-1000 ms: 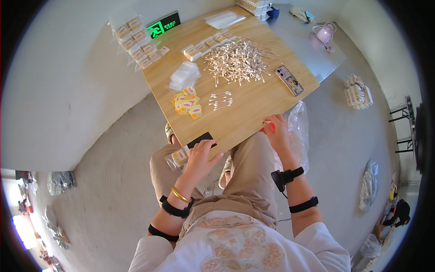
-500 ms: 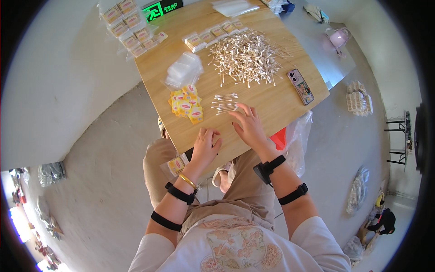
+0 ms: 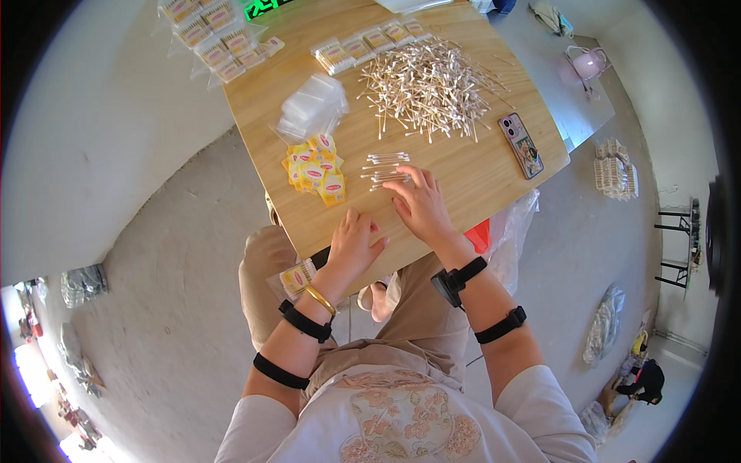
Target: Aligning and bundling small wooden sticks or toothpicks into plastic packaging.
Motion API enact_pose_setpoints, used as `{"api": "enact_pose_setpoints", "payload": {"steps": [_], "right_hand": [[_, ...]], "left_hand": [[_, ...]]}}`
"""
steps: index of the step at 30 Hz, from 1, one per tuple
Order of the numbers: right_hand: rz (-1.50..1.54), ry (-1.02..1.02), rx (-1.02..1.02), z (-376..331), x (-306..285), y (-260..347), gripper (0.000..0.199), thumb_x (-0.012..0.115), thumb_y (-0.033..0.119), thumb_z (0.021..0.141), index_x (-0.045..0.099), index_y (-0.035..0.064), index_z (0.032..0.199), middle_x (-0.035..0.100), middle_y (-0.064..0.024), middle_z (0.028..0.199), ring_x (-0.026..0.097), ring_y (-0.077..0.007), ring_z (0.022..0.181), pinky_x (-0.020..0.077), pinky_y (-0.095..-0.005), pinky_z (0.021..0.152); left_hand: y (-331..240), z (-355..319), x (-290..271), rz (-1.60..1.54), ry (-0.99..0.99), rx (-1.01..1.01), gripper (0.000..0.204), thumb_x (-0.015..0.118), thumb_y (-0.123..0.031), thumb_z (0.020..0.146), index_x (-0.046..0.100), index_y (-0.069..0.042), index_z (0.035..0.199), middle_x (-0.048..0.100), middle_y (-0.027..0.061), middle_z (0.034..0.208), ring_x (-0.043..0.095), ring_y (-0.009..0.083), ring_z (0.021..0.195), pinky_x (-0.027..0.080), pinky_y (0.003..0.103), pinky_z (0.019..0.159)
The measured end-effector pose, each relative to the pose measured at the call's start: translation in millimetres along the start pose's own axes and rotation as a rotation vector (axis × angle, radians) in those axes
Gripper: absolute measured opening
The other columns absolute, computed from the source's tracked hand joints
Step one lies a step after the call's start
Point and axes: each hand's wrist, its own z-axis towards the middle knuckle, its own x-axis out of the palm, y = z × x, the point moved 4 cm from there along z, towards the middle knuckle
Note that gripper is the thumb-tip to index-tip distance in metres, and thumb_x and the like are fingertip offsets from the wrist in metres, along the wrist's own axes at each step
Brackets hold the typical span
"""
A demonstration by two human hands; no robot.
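Note:
A small row of cotton swabs (image 3: 384, 158) lies side by side on the wooden table (image 3: 455, 181). At their right end rests my right hand (image 3: 423, 207), fingers stretched over the swab tips and thumb apart; no swab shows gripped. My left hand (image 3: 353, 245) is at the near table edge, loosely curled, its thumb away from the fingers and nothing visible in it. Up and left of it lie yellow printed cards (image 3: 315, 171) in a loose heap. Beyond the row spreads a big pile of loose cotton swabs (image 3: 432, 85).
Clear plastic bags (image 3: 312, 106) lie behind the cards. Filled swab packs (image 3: 336, 58) line the far side; more packs (image 3: 220, 46) are stacked at far left. A phone (image 3: 522, 145) lies near the right edge. One swab pack (image 3: 297, 278) sits by my left wrist.
My right hand has shifted slightly over the swab row, its fingertips now lying across the near swabs. My left hand has turned a little, its thumb further from its fingers. The view has tilted slightly.

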Motion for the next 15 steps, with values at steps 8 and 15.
{"api": "enact_pose_setpoints", "payload": {"steps": [8, 15], "right_hand": [[-0.011, -0.039, 0.006, 8, -1, -6, 0.033, 0.067, 0.009, 0.081, 0.07, 0.0182, 0.113, 0.053, -0.0061, 0.131, 0.049, -0.0313, 0.121, 0.0422, -0.0468, 0.096], [-0.057, -0.027, -0.006, 15, 2, -4, 0.031, 0.067, 0.009, 0.081, 0.071, 0.0184, 0.11, 0.054, -0.0055, 0.128, 0.049, -0.0308, 0.12, 0.0422, -0.0463, 0.095]], "left_hand": [[5, 3, 0, -0.062, 0.039, 0.022, 0.034, 0.077, -0.028, 0.081, 0.057, -0.006, 0.098, 0.052, 0.0151, 0.107, 0.056, 0.0349, 0.107, 0.047, 0.044, 0.091], [10, 4, 0, -0.065, 0.053, 0.022, 0.035, 0.076, -0.03, 0.085, 0.058, -0.004, 0.101, 0.053, 0.0137, 0.106, 0.057, 0.0334, 0.102, 0.048, 0.043, 0.088]]}}
